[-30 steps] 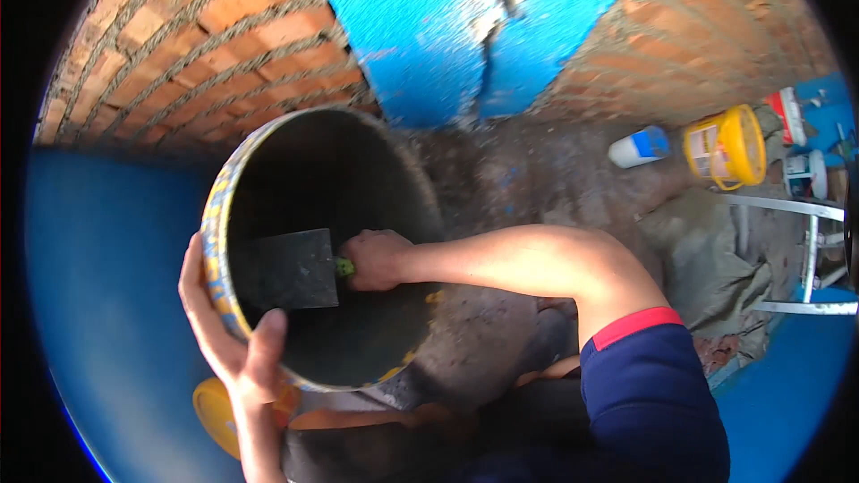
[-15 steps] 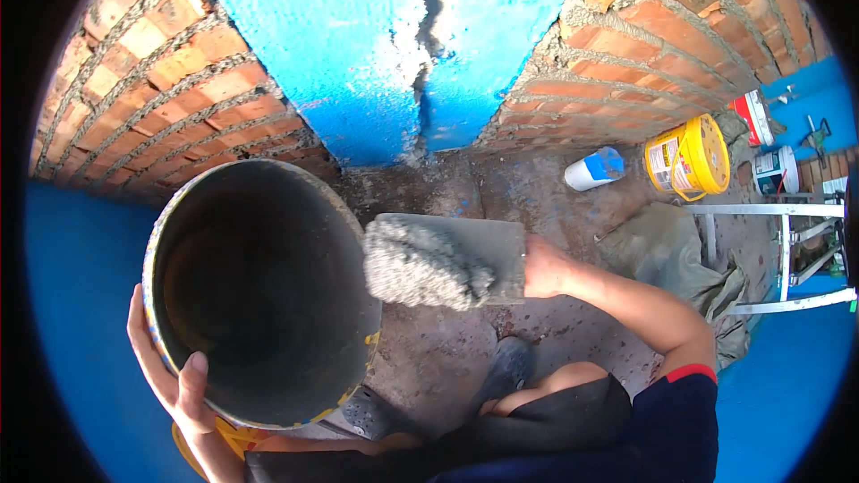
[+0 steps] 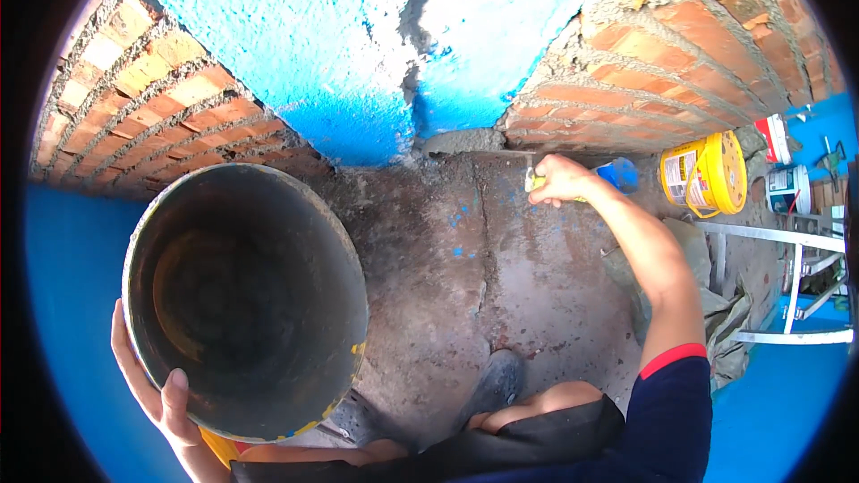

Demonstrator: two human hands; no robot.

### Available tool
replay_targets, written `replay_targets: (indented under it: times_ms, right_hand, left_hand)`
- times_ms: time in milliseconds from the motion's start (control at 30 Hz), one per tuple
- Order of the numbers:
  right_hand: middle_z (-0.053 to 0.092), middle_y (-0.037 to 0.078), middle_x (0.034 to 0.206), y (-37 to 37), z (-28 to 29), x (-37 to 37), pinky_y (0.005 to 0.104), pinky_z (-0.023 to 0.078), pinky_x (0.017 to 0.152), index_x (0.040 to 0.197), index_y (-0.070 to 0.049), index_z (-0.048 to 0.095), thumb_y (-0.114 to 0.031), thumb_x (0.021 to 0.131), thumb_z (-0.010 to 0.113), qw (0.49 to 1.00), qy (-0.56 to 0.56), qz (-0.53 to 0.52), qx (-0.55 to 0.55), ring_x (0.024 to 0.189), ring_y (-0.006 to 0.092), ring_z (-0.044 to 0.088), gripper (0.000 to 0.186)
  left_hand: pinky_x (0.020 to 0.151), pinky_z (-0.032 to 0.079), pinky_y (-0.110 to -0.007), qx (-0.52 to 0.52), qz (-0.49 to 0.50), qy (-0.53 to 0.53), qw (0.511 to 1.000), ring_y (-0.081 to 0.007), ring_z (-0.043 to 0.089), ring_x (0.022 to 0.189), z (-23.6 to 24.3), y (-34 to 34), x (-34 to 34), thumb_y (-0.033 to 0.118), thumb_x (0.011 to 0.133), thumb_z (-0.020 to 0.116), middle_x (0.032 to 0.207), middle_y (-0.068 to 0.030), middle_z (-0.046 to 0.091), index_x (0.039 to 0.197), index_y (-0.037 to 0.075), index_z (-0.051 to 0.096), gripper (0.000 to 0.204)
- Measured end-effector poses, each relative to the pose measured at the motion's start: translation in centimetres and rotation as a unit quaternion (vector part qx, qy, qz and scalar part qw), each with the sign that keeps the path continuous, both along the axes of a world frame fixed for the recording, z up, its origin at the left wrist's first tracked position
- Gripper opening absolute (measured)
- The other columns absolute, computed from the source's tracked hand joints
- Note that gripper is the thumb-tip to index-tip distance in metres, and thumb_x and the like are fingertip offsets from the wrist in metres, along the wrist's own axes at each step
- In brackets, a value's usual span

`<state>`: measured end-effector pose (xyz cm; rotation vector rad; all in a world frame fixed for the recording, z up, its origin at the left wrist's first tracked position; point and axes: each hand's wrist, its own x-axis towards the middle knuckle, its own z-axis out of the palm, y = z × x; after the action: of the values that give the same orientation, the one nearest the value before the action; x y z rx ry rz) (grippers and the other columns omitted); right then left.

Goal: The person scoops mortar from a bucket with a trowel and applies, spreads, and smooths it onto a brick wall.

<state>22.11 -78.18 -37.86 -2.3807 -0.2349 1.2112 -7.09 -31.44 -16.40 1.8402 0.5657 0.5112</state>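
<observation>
My left hand (image 3: 154, 396) grips the near left rim of a large dark bucket (image 3: 259, 304), its thumb inside and its fingers outside. The bucket is tipped so that its dark, stained inside faces up at me. My right hand (image 3: 562, 181) is closed round the yellowish handle of a plastering trowel (image 3: 535, 181) at the foot of the far wall. Its blade shows only as a thin edge. Grey mortar (image 3: 465, 140) lies between the blade and the cracked blue wall (image 3: 349, 63).
Brick walls (image 3: 201, 98) flank the blue section. On the right stand a yellow bucket (image 3: 702, 174), a blue-and-white container (image 3: 619, 175), crumpled sheeting (image 3: 725, 322) and a metal ladder (image 3: 787, 234). My shoes (image 3: 497, 385) rest on the stained floor (image 3: 420, 277).
My right hand has carried the mortar-loaded trowel from beside the bucket to the base of the far wall. The bucket has shifted slightly left with my left hand.
</observation>
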Motion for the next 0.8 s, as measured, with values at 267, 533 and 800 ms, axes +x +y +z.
replay_targets:
  times_ms: [267, 533, 800]
  right_hand:
    - [0.064, 0.003, 0.065, 0.5, 4.3, 0.1, 0.0285, 0.045, 0.046, 0.084, -0.001, 0.069, -0.016, 0.075, 0.079, 0.999, -0.052, -0.01, 0.001, 0.051, 0.0098, 0.058, 0.02]
    - [0.065, 0.004, 0.069, -0.6, 7.8, 0.7, 0.0272, 0.049, 0.051, 0.084, 0.001, 0.068, -0.009, 0.078, 0.077, 0.996, -0.017, -0.001, 0.085, 0.057, 0.01, 0.059, 0.015]
    - [0.059, 0.0, 0.065, -5.7, 10.8, -1.3, 0.0263, 0.045, 0.051, 0.082, -0.001, 0.066, -0.011, 0.08, 0.077, 0.99, -0.081, -0.045, 0.102, 0.056, 0.0076, 0.055, 0.016]
  left_hand:
    - [0.105, 0.045, -0.049, 0.011, 0.001, -0.011, 1.0, -0.0321, 0.05, 0.128, -0.2, -0.3, 0.5, 0.046, 0.071, 0.073, 0.14, -0.0143, 0.048, 0.147, 0.008, 0.034, 0.093]
    - [0.105, 0.045, -0.049, 0.025, -0.01, -0.007, 1.0, -0.0321, 0.049, 0.129, -1.1, -0.1, 0.4, 0.05, 0.074, 0.07, 0.142, -0.0145, 0.047, 0.147, 0.009, 0.033, 0.092]
    - [0.107, 0.043, -0.05, 0.052, 0.001, -0.001, 0.999, -0.0336, 0.049, 0.13, -0.9, 1.4, -1.0, 0.05, 0.076, 0.067, 0.144, -0.0145, 0.046, 0.149, 0.009, 0.033, 0.09]
